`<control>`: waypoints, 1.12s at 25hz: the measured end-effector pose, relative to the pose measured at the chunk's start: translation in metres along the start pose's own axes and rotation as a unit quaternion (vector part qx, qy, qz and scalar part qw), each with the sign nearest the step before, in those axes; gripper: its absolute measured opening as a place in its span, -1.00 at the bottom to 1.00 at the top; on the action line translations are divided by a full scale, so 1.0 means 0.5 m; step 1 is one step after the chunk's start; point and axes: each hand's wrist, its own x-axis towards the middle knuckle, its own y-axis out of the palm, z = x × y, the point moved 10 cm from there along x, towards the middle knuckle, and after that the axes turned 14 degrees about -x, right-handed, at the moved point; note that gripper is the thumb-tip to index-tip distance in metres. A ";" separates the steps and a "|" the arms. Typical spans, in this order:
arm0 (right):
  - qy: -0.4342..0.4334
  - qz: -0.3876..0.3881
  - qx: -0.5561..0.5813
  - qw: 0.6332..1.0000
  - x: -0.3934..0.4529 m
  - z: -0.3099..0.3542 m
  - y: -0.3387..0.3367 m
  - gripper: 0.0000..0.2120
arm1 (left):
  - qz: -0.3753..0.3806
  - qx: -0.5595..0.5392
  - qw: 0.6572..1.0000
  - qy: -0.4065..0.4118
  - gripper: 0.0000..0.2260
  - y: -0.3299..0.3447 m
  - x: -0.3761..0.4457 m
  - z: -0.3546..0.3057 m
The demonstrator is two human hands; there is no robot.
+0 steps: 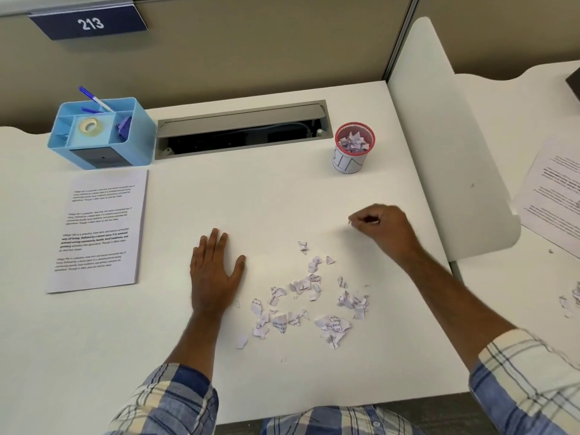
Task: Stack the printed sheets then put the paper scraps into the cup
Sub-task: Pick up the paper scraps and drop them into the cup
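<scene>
A neat stack of printed sheets (97, 230) lies on the left of the white desk. Several torn paper scraps (309, 304) are scattered on the desk in front of me. A red mesh cup (354, 149) with a paper label stands at the back right and holds scraps. My left hand (215, 274) rests flat on the desk, fingers straight, left of the scraps. My right hand (381, 229) hovers between the scraps and the cup, its fingers curled and pinching a small white scrap at the fingertips.
A blue desk organiser (100, 133) with pens and tape stands at the back left. A cable slot (243, 130) with a raised grey lid opens at the back centre. A white divider (439, 136) bounds the right; beyond it lie more printed sheets (555, 189) and scraps (569, 301).
</scene>
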 end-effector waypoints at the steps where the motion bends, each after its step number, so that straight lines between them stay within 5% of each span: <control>1: -0.008 -0.010 0.005 1.000 0.035 0.017 -0.020 -0.90 | 0.000 0.000 1.000 0.000 -0.36 0.000 0.000 0.000; 10: -0.053 -0.100 -0.100 0.989 0.312 0.128 -0.129 -0.75 | 0.004 0.003 1.000 -0.006 -0.35 0.000 0.000 0.001; 14: -0.055 -0.141 -0.131 0.980 0.315 0.117 -0.140 -0.67 | -0.002 0.002 1.000 -0.006 -0.36 0.001 0.000 0.003; 18: -0.044 -0.189 -0.047 0.980 0.247 0.089 -0.157 -0.84 | -0.001 0.001 1.000 -0.007 -0.36 0.000 0.000 0.003; 28: 0.010 0.103 -0.089 0.991 -0.078 -0.072 0.073 -0.84 | -0.012 -0.001 1.000 0.004 -0.37 -0.004 -0.001 -0.002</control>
